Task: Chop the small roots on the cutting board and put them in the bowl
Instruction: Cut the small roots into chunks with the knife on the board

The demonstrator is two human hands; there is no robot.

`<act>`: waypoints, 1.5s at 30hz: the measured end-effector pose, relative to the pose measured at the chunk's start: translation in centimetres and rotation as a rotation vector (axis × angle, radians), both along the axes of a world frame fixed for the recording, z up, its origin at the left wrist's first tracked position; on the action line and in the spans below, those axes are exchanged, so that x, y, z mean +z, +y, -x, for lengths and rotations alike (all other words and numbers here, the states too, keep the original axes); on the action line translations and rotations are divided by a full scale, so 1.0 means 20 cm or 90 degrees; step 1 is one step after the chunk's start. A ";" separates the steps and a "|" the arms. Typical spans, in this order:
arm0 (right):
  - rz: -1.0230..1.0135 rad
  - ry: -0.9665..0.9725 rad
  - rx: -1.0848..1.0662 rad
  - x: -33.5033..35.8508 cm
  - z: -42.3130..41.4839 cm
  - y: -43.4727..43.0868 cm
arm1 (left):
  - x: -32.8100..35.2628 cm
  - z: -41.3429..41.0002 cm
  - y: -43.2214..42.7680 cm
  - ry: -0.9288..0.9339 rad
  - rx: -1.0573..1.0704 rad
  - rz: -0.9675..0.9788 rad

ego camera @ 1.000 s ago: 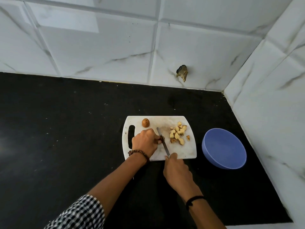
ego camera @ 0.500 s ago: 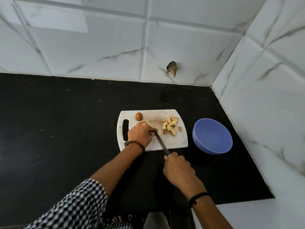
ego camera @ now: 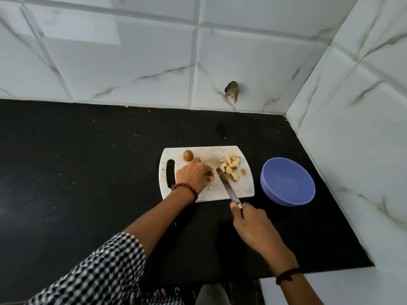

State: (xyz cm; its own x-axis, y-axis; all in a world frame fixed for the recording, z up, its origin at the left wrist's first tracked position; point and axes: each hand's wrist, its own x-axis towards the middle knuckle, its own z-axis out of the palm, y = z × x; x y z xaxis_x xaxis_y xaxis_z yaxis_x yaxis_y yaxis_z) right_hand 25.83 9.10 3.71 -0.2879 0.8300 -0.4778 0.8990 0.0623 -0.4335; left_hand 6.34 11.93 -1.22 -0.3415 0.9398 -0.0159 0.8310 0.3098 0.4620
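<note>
A white cutting board (ego camera: 242, 190) lies on the black counter. One whole brown root (ego camera: 188, 155) sits near its far left edge. A pile of pale chopped pieces (ego camera: 230, 167) lies on its right half. My left hand (ego camera: 192, 176) rests on the board and pinches a small brown root piece (ego camera: 209, 173) at its fingertips. My right hand (ego camera: 251, 219) grips the handle of a knife (ego camera: 228, 187), whose blade slants across the board with its tip beside the chopped pile. The blue bowl (ego camera: 287, 181) stands right of the board, and nothing shows inside it.
White marble-look tiled walls close the counter at the back and right; a chipped hole (ego camera: 232, 93) marks the back wall. The counter's front edge (ego camera: 308, 274) runs below my right wrist. Black counter (ego camera: 77, 172) stretches to the left of the board.
The knife blade has swung right, away from my left hand's fingers, toward the chopped pile. My left hand stays on the board. The camera view has shifted slightly.
</note>
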 end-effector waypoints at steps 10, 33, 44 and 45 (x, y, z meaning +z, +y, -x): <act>-0.035 0.073 0.002 -0.01 0.14 0.18 | -0.02 0.09 0.04 -0.095 -0.089 -0.020; -0.192 0.121 -0.007 -0.15 0.49 0.49 | -0.09 0.19 -0.04 -0.117 -0.111 -0.175; -0.201 0.158 0.039 -0.23 0.64 0.58 | -0.08 0.23 -0.05 -0.136 -0.094 -0.112; -0.203 0.171 0.019 -0.23 0.63 0.58 | -0.08 0.23 -0.04 -0.127 -0.103 -0.103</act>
